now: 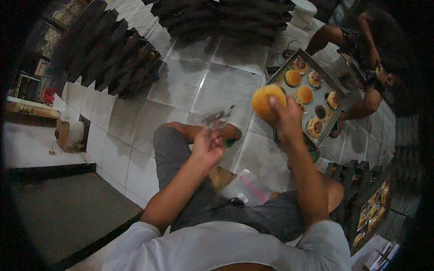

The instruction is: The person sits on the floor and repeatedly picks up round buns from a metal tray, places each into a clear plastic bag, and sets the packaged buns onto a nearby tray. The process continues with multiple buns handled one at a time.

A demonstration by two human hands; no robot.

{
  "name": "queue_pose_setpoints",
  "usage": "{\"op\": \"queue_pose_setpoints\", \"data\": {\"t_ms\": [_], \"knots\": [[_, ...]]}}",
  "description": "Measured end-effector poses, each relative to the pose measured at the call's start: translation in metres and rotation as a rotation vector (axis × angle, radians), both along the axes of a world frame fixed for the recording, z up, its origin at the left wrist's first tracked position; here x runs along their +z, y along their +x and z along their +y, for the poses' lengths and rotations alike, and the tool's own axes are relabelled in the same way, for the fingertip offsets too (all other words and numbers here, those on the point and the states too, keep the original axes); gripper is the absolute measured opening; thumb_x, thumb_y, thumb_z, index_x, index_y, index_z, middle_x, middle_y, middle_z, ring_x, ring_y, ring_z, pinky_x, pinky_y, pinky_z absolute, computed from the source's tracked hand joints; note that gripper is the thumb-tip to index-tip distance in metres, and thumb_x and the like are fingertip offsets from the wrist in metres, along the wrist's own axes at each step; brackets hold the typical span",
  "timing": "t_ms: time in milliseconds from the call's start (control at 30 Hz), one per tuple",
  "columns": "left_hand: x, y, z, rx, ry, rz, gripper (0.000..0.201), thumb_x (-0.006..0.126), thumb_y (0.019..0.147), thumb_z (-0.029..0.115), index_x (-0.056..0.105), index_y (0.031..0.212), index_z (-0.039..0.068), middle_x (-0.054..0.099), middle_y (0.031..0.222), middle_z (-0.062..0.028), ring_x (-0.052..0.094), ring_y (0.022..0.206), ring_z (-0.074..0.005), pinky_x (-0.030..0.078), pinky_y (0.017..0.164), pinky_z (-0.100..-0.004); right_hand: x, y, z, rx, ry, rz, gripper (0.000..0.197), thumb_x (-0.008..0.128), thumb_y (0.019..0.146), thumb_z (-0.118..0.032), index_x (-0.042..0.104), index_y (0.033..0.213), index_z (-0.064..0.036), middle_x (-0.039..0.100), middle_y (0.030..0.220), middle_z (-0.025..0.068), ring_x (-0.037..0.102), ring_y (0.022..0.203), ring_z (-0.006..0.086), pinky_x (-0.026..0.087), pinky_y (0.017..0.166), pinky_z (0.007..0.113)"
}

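Note:
My right hand (288, 119) grips a round golden bun (267, 105), thumb on its top, over the near left edge of a metal baking tray (335, 77). More buns sit on this tray: some plain and golden like the bun (293, 78) at the far side, others with dark topping like the bun (314, 128) near the front. To the left, above my leg, my left hand (209, 145) pinches a clear plastic bag (219, 116), smeared by motion. A pack of clear plastic bags (247, 186) rests between my legs.
Another person (373, 36) sits beyond the tray, holding something small. Dark stacked trays (113, 54) stand at the left, with more stacks (221, 20) at the back. At the lower right is a tray of wrapped buns (374, 210). A white bucket (303, 12) stands behind.

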State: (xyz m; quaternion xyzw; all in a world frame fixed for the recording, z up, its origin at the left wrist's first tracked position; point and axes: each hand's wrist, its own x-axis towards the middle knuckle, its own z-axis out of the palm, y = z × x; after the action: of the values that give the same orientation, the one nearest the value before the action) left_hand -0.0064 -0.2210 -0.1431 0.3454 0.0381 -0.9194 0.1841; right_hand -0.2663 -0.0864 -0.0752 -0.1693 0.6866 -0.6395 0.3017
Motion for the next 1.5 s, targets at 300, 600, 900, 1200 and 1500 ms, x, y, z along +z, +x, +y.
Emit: {"op": "queue_pose_setpoints", "data": {"t_ms": [300,600,900,1200,1500], "knots": [[0.110,-0.031,0.088,-0.004,-0.684,-0.196,0.070,0.044,0.105,0.069,0.059,0.122,0.003,0.068,0.115,-0.0095,0.068,0.102,-0.0190,0.056,0.088,-0.0366,0.082,0.167,0.065,-0.231,-0.334,0.304,0.055,0.088,0.087,-0.019,0.059,0.129,0.0017,0.071,0.121,0.0146,0.072,0.105,0.0195,0.060,0.090,0.033],[0.164,-0.004,0.137,0.054,-0.997,-0.071,0.069,0.054,0.106,0.059,0.062,0.129,-0.006,0.068,0.122,-0.0130,0.067,0.111,-0.0193,0.053,0.097,-0.0298,0.113,0.179,0.098,-0.332,-0.423,0.356,0.038,0.079,0.095,-0.023,0.061,0.121,-0.0009,0.070,0.109,0.0072,0.068,0.098,0.0140,0.057,0.085,0.031],[0.168,0.031,0.137,-0.331,-1.215,0.128,0.053,0.082,0.093,0.022,0.061,0.131,-0.007,0.069,0.126,-0.0145,0.067,0.114,-0.0187,0.053,0.101,-0.0329,0.135,0.183,0.154,0.104,-0.562,-0.504,0.052,0.084,0.091,-0.024,0.064,0.131,0.0022,0.073,0.119,0.0118,0.070,0.109,0.0162,0.060,0.087,0.033],[0.155,0.050,0.144,-0.031,-0.649,0.231,0.098,0.045,0.100,0.076,0.019,0.167,0.009,0.045,0.157,-0.0178,0.052,0.138,-0.0315,0.048,0.112,-0.0458,0.116,0.224,0.146,0.108,-0.089,0.754,0.045,0.072,0.097,-0.017,0.061,0.137,0.0010,0.060,0.144,0.0262,0.057,0.137,0.0365,0.044,0.112,0.054],[0.097,0.018,0.130,-0.190,-0.332,-0.008,0.052,0.046,0.111,0.049,0.057,0.143,0.010,0.064,0.140,-0.0111,0.062,0.129,-0.0299,0.050,0.112,-0.0471,0.050,0.206,0.112,0.250,0.187,1.110,0.048,0.063,0.099,-0.029,0.061,0.137,0.0016,0.058,0.146,0.0237,0.058,0.132,0.0396,0.042,0.112,0.063]]}}
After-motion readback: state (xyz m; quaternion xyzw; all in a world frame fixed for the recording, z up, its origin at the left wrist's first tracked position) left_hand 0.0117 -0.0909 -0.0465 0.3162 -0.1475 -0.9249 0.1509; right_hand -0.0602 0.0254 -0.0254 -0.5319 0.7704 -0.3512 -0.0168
